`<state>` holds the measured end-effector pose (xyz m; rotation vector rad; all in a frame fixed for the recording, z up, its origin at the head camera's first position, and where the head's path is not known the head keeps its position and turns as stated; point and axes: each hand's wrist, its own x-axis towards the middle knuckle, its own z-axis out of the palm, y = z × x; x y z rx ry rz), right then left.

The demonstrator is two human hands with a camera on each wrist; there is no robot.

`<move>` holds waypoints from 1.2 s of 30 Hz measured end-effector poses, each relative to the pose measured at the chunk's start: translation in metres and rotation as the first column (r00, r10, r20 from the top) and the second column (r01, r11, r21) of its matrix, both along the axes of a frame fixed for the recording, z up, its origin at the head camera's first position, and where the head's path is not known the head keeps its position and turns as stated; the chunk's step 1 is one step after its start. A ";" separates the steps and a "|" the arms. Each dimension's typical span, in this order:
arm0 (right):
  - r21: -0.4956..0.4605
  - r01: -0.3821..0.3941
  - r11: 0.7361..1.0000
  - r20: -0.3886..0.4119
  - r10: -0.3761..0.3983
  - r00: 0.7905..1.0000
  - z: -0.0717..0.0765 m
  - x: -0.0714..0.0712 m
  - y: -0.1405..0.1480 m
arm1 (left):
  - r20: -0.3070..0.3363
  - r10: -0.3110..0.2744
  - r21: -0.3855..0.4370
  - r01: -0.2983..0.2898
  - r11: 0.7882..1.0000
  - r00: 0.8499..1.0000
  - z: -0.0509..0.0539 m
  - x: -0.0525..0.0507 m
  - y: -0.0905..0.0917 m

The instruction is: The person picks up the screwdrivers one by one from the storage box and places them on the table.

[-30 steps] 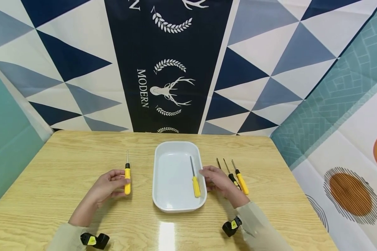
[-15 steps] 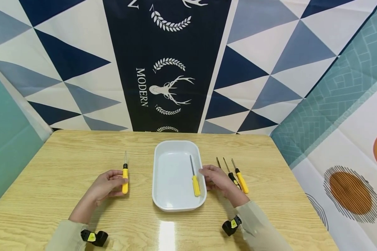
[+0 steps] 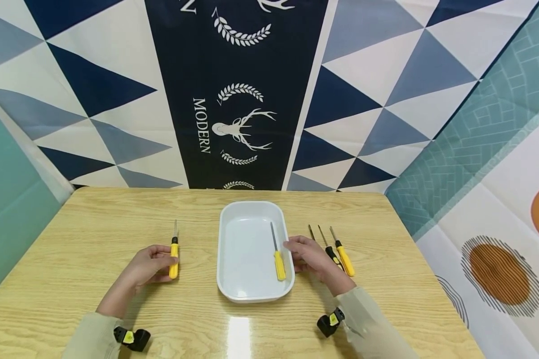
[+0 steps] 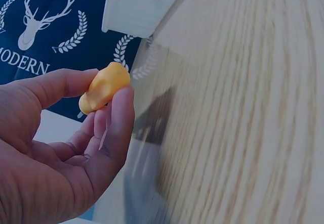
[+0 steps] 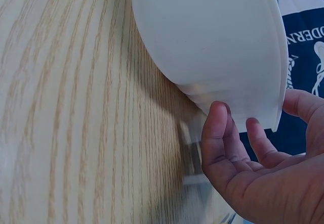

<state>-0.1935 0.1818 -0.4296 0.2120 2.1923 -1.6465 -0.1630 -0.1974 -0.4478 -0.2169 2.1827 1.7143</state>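
Observation:
My left hand (image 3: 150, 267) pinches the yellow handle of a screwdriver (image 3: 173, 262), left of the white tray (image 3: 222, 249). The screwdriver's thin metal shaft points to the back, below a black collar. In the left wrist view, the handle's butt end (image 4: 106, 86) sits between thumb and fingers, and the shaft is mostly hidden. My right hand (image 3: 312, 257) holds the tray's right side, with a finger over the rim and other fingers by the outer wall (image 5: 228, 47). Inside the tray lies another screwdriver (image 3: 279, 264) with a yellow handle, along the right wall.
Several screwdrivers lie just right of my right hand, among them a yellow-handled one (image 3: 345, 257) and a black-and-yellow one (image 3: 332, 253); the forearm partly covers some. The wooden table (image 3: 117, 214) ends at a patterned cloth backdrop (image 3: 242, 164).
My left hand has shifted slightly left with the screwdriver, away from the tray. The right hand stays at the tray's side, and the tray stands where it was.

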 end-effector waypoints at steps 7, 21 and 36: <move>-0.009 -0.017 1.000 0.001 0.017 1.000 0.024 0.013 -0.006 | -0.003 0.004 -0.027 -0.004 1.000 1.000 -0.004 -0.001 -0.003; -0.017 -0.025 1.000 0.004 0.025 1.000 0.024 0.013 -0.005 | 0.010 0.019 -0.031 -0.018 0.999 1.000 -0.007 -0.001 -0.004; -0.020 -0.029 0.999 0.010 0.030 1.000 0.024 0.012 -0.006 | 0.034 0.013 -0.060 -0.011 0.998 0.999 -0.007 -0.002 -0.008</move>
